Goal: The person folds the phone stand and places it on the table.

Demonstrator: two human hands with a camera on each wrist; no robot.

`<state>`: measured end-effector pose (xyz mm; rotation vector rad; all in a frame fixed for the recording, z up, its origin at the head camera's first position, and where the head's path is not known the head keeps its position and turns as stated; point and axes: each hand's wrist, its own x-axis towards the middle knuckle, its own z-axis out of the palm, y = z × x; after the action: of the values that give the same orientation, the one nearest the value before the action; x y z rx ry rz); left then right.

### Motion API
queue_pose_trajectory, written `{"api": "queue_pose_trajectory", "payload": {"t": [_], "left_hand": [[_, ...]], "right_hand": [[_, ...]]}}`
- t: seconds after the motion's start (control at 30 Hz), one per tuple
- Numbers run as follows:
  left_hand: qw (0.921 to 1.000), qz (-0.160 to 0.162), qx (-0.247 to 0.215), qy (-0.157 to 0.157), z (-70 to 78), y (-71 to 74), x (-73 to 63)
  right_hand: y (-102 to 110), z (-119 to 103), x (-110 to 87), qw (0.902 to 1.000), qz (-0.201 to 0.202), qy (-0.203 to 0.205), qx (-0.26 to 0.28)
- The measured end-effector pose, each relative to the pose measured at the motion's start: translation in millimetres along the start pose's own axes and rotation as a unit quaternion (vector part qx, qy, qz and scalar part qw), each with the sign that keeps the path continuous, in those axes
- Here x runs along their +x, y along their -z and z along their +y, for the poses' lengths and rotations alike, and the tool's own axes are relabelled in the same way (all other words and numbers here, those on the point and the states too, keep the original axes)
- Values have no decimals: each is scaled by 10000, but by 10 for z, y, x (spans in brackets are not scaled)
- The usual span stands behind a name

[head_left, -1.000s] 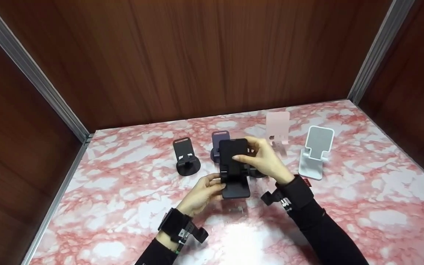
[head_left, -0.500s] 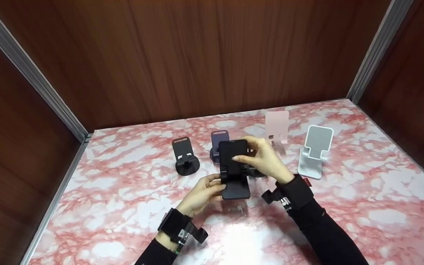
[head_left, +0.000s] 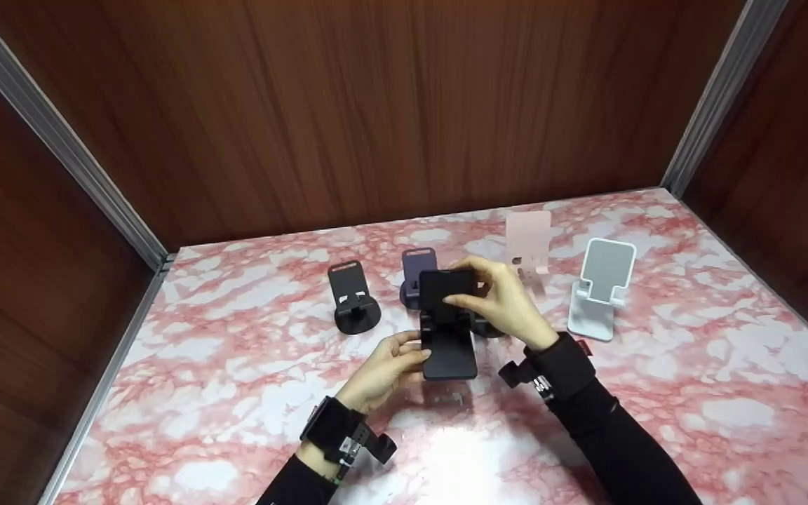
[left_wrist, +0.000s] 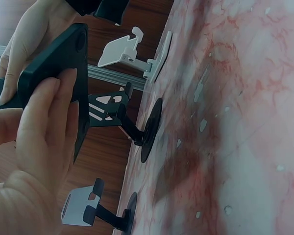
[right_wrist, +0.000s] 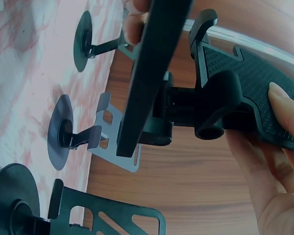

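Note:
A black folding phone stand is held up off the table between both hands. My left hand grips its flat base by the left edge; in the left wrist view the fingers spread over the underside of that slab. With the thumb in front and fingers behind, my right hand pinches the stand's upper plate. In the right wrist view this textured plate has hooked lips and joins the base through a hinged arm.
Behind the hands stand a black round-based phone stand, a purple one, a pink one and a white one. Another black round base is partly hidden by the right hand. Wooden panels close off the back and sides.
The upper plate's top edge has dropped slightly, and more of the base shows below it. The left hand stays almost still; the right moves very little. Both keep their hold.

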<state>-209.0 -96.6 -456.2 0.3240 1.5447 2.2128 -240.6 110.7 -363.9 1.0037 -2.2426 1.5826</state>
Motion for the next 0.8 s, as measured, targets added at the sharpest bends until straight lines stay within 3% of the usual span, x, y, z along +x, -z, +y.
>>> {"api": "queue_pose_trajectory", "payload": {"t": [0.27,0.5,0.6,0.8], "left_hand": [[10000,58,38,-34,4,-7,-2],[9997,197,168,-38,-11,9,16],[9993,195,268,-150,-12,27,18],[9982,327,312,-399,2,55,17]], "right_hand": [[-57,294,0,9992,299,116,-227],[-67,26,-9,9976,403,306,-478],[-75,9,-12,9967,439,381,-573],[-113,321,6,9937,733,610,-595]]}}
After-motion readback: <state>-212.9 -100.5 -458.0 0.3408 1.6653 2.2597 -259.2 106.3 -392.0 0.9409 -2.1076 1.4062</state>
